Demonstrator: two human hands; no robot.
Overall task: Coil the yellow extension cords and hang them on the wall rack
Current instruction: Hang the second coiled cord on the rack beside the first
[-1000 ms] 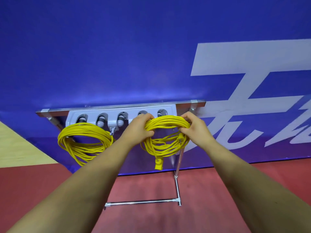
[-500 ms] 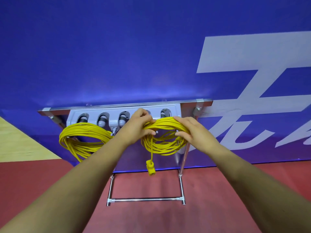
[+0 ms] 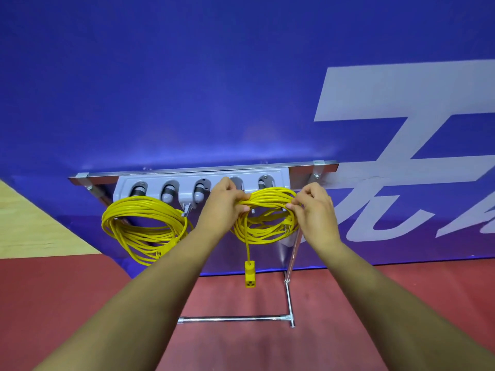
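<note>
While one coiled cord (image 3: 144, 226) is hanging on the wall rack (image 3: 182, 194) to the left, the second coil (image 3: 270, 195) is being gripped along its top, left hand (image 3: 223, 203) and right hand (image 3: 314, 210) clamped at either end of its sideways span, just before the rightmost pegs (image 3: 263, 182)

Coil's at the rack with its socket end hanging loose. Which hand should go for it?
Left, probably. The left hand grips the coil right where the loose cord drops, so the socket hangs almost straight below it. The right hand holds the coil's far side and can keep steadying it.
</note>
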